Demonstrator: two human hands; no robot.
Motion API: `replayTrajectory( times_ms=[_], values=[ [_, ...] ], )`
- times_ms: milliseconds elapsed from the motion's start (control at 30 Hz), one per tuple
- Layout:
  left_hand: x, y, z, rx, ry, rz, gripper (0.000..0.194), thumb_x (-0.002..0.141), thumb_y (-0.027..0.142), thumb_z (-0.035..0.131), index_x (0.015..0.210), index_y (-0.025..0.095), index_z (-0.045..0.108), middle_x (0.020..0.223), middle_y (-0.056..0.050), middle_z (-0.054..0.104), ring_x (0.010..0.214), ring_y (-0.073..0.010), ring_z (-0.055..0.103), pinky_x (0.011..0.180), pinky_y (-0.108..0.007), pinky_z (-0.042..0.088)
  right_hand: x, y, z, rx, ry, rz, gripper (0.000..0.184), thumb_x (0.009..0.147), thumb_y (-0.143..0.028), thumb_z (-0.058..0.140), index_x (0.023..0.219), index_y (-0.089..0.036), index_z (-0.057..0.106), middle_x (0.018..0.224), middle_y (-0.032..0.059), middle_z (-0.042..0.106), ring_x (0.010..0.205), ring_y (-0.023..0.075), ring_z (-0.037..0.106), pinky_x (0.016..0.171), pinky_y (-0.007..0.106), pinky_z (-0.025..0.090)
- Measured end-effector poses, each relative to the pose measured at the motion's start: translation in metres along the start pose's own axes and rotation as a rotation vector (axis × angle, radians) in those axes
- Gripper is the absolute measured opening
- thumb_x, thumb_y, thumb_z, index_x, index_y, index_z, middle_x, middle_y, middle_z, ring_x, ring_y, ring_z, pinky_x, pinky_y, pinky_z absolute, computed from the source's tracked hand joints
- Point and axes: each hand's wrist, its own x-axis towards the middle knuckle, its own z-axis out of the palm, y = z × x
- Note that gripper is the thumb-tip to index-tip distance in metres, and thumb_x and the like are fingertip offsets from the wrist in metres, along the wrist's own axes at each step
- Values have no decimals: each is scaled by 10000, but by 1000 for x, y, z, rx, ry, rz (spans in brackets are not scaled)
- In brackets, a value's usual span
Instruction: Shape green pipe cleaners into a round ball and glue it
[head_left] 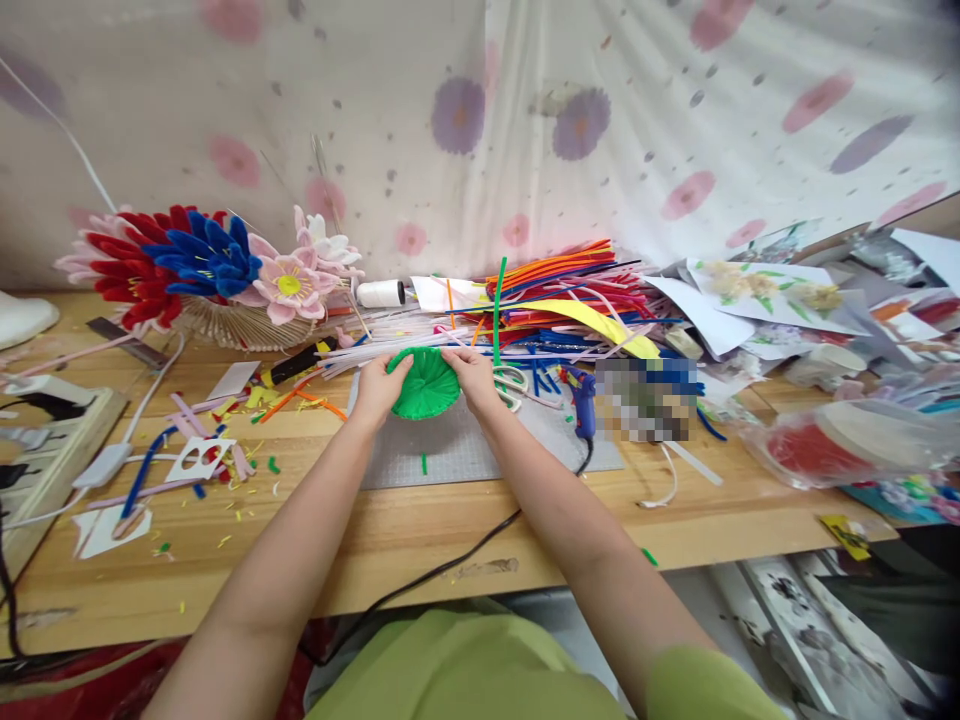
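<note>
A round green leaf, apparently made of fuzzy pipe cleaners set side by side, is held up above the grey cutting mat. My left hand pinches its left edge, thumb on the near face. On the opposite edge, my right hand grips it the same way. Close behind the right hand stands a green pipe cleaner, and white-handled scissors lie beside that hand. A blue glue gun rests to the right on the mat.
Pipe-cleaner flowers stand at the back left. Bundled coloured pipe cleaners lie along the back. A black cord crosses the table front. Scraps and a power strip occupy the left; papers and a plastic-wrapped roll the right.
</note>
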Motion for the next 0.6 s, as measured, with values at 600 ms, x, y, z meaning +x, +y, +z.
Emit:
replayTrajectory(
  times_ms=[600],
  values=[
    [4,-1,-5,45,-115,33,304,539,423,721,679,156,681,651,-16,650,626,-146,552,632,-258,403,-10,13,1,-329,-219,-233,344,758,-468,488,736,-187,685,684,-4,652,680,162,562,615,249,401]
  ],
)
